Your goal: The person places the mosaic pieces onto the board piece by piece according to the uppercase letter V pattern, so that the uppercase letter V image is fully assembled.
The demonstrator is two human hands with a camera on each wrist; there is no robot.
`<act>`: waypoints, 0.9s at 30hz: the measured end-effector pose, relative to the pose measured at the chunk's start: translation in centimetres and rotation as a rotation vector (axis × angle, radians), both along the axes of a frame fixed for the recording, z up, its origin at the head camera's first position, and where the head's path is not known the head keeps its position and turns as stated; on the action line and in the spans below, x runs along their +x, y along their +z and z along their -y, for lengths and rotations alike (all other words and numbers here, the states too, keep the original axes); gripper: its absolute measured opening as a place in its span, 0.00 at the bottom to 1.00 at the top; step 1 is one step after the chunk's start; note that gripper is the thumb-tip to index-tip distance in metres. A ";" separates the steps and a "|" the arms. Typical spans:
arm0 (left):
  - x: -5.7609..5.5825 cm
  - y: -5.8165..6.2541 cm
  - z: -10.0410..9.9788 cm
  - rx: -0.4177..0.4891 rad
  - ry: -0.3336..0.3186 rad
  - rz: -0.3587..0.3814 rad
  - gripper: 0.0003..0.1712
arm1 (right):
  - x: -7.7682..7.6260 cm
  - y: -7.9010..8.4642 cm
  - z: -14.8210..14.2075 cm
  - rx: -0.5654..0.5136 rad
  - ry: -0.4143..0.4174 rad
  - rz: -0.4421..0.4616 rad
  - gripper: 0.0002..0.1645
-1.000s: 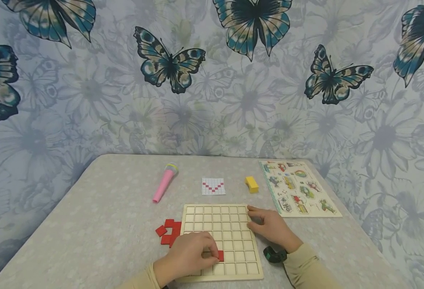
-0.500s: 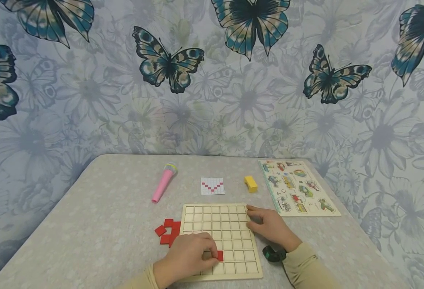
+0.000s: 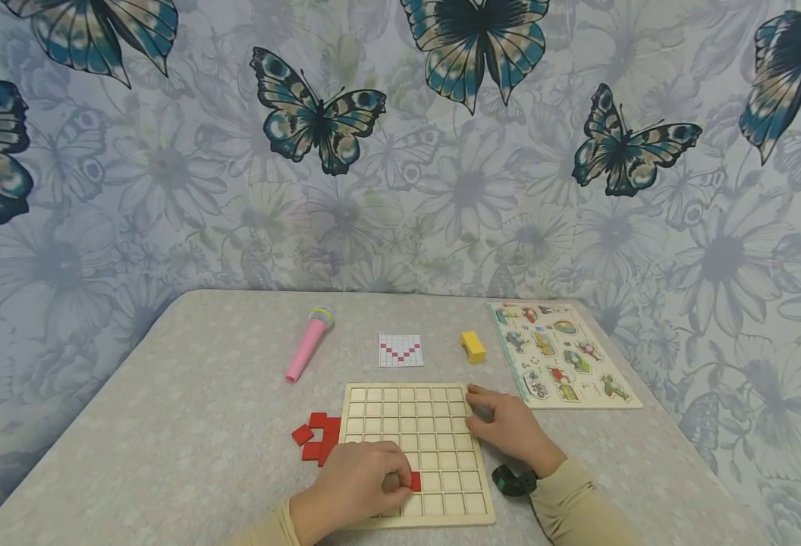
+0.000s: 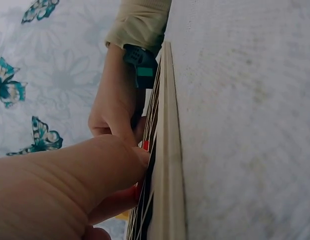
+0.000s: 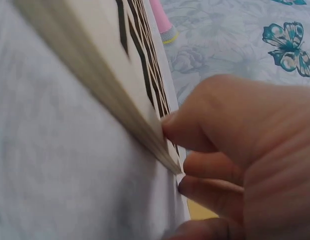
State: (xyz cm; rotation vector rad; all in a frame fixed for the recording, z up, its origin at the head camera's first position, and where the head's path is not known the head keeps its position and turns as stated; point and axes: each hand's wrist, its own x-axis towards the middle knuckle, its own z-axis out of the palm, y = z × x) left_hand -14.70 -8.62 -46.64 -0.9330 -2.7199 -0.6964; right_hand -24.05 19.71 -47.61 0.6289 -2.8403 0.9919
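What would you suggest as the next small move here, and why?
I'd probably have the left hand press the red tile flat: it pinches the tile, whose seating is unclear, and the right hand holds the edge of the board.

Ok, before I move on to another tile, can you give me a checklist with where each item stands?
1. Wooden grid board braced: ok, the right hand touches its right edge near the far corner.
2. Red square tile fully seated: cannot tell, left-hand fingers partly cover it.
3. Left hand free: not ok, its thumb and fingertips are at that tile.
4. Spare red tiles at hand: ok, beside the board's left edge, some partly hidden.
5. Pattern card in sight: ok, uncovered beyond the board.
6. Toy microphone and yellow block off the board: ok.
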 end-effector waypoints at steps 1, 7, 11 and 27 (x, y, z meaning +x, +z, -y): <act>0.0 0.0 0.0 0.000 0.000 -0.006 0.09 | 0.0 0.0 0.1 0.000 -0.006 0.001 0.25; -0.1 -0.1 0.0 0.005 0.006 -0.005 0.08 | -0.1 0.0 0.4 0.012 -0.041 0.002 0.25; -0.3 -0.1 0.3 0.031 0.021 0.068 0.07 | 0.0 0.1 0.5 0.010 -0.046 0.012 0.25; -5.0 1.9 11.3 0.208 0.458 0.221 0.12 | -0.3 -0.4 0.2 0.008 -0.034 0.022 0.26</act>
